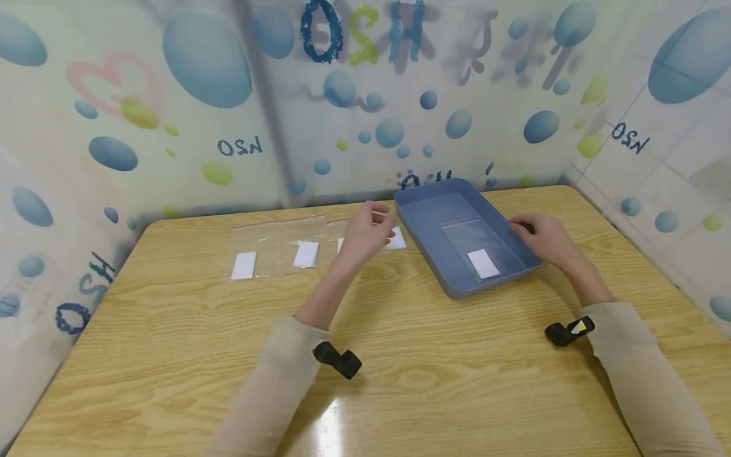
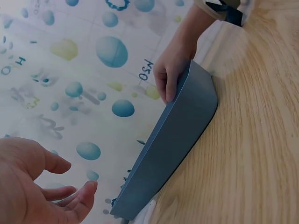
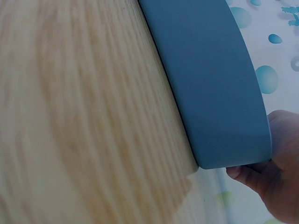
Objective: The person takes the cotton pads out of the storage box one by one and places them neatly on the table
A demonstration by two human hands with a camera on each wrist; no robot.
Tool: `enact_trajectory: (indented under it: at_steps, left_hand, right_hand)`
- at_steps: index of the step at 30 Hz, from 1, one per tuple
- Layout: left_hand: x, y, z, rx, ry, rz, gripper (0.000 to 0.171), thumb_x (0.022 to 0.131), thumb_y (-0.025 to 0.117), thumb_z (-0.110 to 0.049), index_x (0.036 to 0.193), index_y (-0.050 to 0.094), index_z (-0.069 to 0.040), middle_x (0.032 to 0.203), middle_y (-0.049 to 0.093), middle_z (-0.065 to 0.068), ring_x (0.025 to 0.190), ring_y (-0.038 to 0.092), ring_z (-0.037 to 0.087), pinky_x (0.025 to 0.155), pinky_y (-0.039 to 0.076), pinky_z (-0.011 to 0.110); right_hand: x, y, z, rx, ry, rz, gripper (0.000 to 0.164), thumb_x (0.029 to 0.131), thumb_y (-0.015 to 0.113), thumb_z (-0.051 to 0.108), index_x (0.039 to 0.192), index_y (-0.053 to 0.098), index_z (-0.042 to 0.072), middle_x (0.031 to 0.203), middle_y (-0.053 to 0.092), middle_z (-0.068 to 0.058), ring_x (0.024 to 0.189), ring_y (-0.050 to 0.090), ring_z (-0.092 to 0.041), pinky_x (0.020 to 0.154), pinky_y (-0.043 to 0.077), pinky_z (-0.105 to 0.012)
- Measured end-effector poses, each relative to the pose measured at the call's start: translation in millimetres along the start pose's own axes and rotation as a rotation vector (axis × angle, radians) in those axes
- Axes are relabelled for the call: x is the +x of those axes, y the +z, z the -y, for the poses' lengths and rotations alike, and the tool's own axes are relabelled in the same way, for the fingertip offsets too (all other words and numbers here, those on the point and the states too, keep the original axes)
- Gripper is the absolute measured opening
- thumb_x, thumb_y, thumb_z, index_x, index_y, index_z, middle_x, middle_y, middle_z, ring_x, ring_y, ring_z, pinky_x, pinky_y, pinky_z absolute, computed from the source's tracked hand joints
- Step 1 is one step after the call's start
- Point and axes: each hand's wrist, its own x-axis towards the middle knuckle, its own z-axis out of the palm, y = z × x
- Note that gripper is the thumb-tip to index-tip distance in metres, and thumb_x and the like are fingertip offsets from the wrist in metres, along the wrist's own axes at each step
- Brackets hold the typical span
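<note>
A blue-grey tray point(image 1: 436, 209) lies on the table; in the left wrist view its long side wall point(image 2: 173, 135) shows. My right hand point(image 1: 542, 238) pinches the tray's right rim, thumb and fingers on either side of it. Inside the tray is a clear zip bag point(image 1: 459, 236) with a white rectangular piece point(image 1: 483, 263) in it. My left hand point(image 1: 365, 231) hovers left of the tray, fingers loosely bent and holding nothing; the left wrist view shows them apart. Beneath and beside it, similar clear bags point(image 1: 271, 244) lie in a row, partly hidden by this hand.
The bags in the row hold white pieces point(image 1: 243, 265) like the one in the tray. A wood-grain table point(image 1: 428, 381) extends toward me. Behind it and at both sides are walls point(image 1: 365, 114) patterned with blue and green dots.
</note>
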Motion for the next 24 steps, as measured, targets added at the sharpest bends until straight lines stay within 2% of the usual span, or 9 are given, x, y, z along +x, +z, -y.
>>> enact_trajectory:
  at_steps: [4, 14, 24]
  left_hand:
    - [1.2, 10.7, -0.4, 0.003, 0.006, 0.023, 0.038, 0.103, 0.059, -0.017, 0.134, 0.052, 0.005, 0.115, 0.065, 0.020, 0.099, 0.068, 0.038, 0.084, 0.059, 0.041]
    - [8.4, 36.2, 1.1, -0.053, -0.036, 0.076, 0.039, 0.103, 0.058, -0.012, 0.136, 0.050, 0.009, 0.116, 0.062, 0.024, 0.102, 0.067, 0.040, 0.090, 0.057, 0.046]
    - [10.5, 57.4, -6.0, -0.039, -0.068, 0.100, 0.036, 0.101, 0.060, -0.011, 0.132, 0.052, 0.006, 0.110, 0.064, 0.020, 0.096, 0.070, 0.030, 0.076, 0.060, 0.029]
  right_hand:
    - [-0.2, 0.1, -0.3, -0.006, -0.004, -0.006, 0.030, 0.105, 0.054, 0.012, 0.119, 0.066, -0.012, 0.108, 0.068, -0.029, 0.088, 0.064, -0.035, 0.072, 0.050, -0.042]
    - [0.0, -0.8, 1.7, 0.004, -0.003, -0.004, 0.031, 0.106, 0.054, 0.013, 0.119, 0.066, -0.012, 0.108, 0.069, -0.029, 0.088, 0.064, -0.035, 0.072, 0.050, -0.040]
    - [-1.0, -0.5, 0.5, 0.011, -0.005, -0.002, 0.030, 0.105, 0.053, 0.011, 0.118, 0.066, -0.013, 0.107, 0.068, -0.030, 0.090, 0.064, -0.037, 0.072, 0.051, -0.039]
